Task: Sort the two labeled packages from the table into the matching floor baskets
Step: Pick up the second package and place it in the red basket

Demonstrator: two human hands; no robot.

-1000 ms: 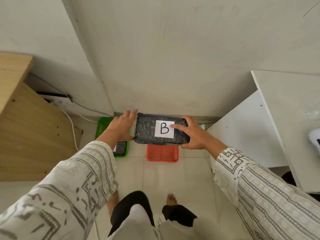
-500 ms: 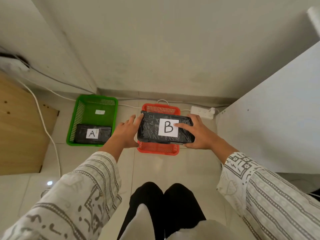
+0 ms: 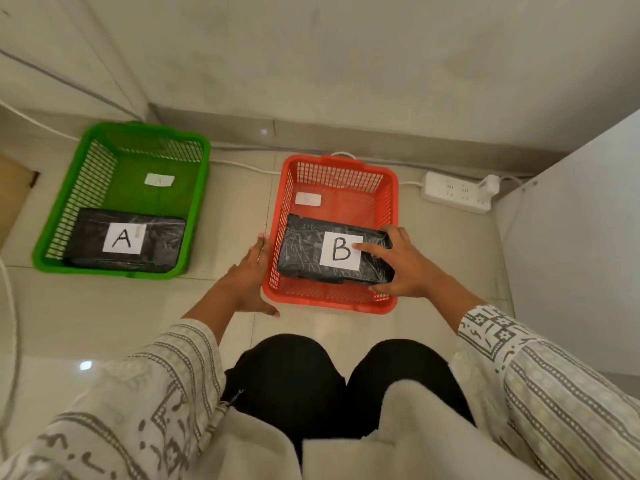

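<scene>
Package B going into red basket

Fingers of right hand wrap package B at its right end, thumb on the white label. Left hand is flat, fingers together, off the package, just outside the red basket left wall. Package B sits tilted inside, near front edge. Package A lies at green basket front edge.
</scene>
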